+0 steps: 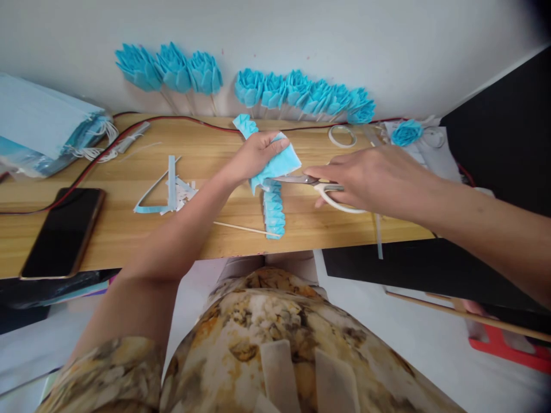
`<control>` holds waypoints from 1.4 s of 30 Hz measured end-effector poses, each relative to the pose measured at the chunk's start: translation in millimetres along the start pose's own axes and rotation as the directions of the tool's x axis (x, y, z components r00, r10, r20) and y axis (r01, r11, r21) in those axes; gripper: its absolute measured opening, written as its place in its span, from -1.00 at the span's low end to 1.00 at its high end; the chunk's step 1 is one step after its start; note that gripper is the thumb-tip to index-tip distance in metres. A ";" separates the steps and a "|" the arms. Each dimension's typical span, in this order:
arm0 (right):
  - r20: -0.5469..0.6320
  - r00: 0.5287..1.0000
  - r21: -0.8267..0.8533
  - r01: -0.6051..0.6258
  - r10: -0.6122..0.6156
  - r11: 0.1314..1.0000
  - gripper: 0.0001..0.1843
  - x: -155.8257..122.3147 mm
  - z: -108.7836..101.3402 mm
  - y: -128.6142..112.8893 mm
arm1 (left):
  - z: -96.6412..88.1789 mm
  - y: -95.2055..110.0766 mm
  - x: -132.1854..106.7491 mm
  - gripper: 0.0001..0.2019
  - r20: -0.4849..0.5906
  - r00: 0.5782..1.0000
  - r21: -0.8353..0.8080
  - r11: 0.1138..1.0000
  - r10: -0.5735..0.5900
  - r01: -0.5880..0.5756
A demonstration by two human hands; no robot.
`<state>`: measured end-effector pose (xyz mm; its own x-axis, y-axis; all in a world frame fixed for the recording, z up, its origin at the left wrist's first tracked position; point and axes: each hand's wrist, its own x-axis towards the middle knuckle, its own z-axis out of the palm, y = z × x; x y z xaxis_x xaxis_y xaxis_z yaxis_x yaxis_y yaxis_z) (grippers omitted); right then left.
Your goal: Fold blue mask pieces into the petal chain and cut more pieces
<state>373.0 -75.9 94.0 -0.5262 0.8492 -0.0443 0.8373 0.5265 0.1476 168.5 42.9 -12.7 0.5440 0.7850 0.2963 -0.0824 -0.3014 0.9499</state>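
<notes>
My left hand (258, 154) pinches a folded piece of light-blue fabric (284, 159) above the middle of the wooden table (224, 195). In my right hand (357, 175) is a pair of scissors (333, 195) with white handles, its blades pointing left just under the fabric's lower edge. Whether the blades touch the fabric I cannot tell. Below them a strip of pleated blue pieces (274, 209) lies on the table, partly covered by the blades. A second pleated blue part (245, 125) shows behind my left hand. One thin wooden stick (245, 228) reaches to the strip's lower end.
Several blue fabric flowers (172, 69) on sticks lean against the wall. Another blue flower (407, 133) lies at right, near a tape roll (342, 136). At left are a phone (64, 229), a bag of face masks (43, 126), a cable (99, 160) and cut scraps (183, 192).
</notes>
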 end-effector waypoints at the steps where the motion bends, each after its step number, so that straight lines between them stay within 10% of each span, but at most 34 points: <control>1: 0.014 1.000 -0.042 0.002 -0.001 0.999 -0.62 1.6 -1.9 0.7 | -0.3 -0.1 0.1 -0.62 -0.020 1.000 -0.005 1.000 -0.014 0.014; 9: 0.044 0.990 -0.162 0.142 -0.136 0.977 -0.43 18.1 -6.9 5.6 | -3.7 -1.9 4.1 -0.59 -0.243 0.969 -0.072 0.997 -0.047 0.030; 25: -0.089 0.996 -0.296 -0.022 -0.005 0.955 -0.58 20.2 -28.8 9.4 | -25.6 -4.9 11.9 -0.61 -0.558 0.830 0.018 0.999 -0.013 0.027; 30: -0.097 0.968 0.176 -0.213 0.232 0.961 -0.41 7.7 -22.5 18.5 | -28.9 -4.8 11.8 -0.58 -0.617 0.786 -0.132 0.990 -0.037 -0.057; 33: 0.078 0.967 0.787 -0.208 0.241 0.581 -0.40 1.9 2.1 5.8 | -24.6 -0.1 12.3 -0.67 -0.641 0.743 -0.332 0.942 -0.192 -0.043; 37: 0.156 0.980 0.987 -0.151 0.121 -0.048 -0.41 -3.6 36.8 -27.5 | -23.4 -0.7 15.7 -0.72 -0.611 0.720 -0.492 0.870 -0.329 -0.020; 42: 0.127 0.975 0.974 -0.088 0.184 -0.209 -0.45 3.2 50.7 -52.8 | -25.1 -14.4 16.4 -0.61 -0.598 0.744 -0.474 0.880 -0.298 -0.029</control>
<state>334.5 -99.0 36.0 -0.3398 0.9298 -0.1416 0.0159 -0.1449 -0.9893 157.6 73.8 -19.1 -0.0704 0.9975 -0.0033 -0.4838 -0.0313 0.8746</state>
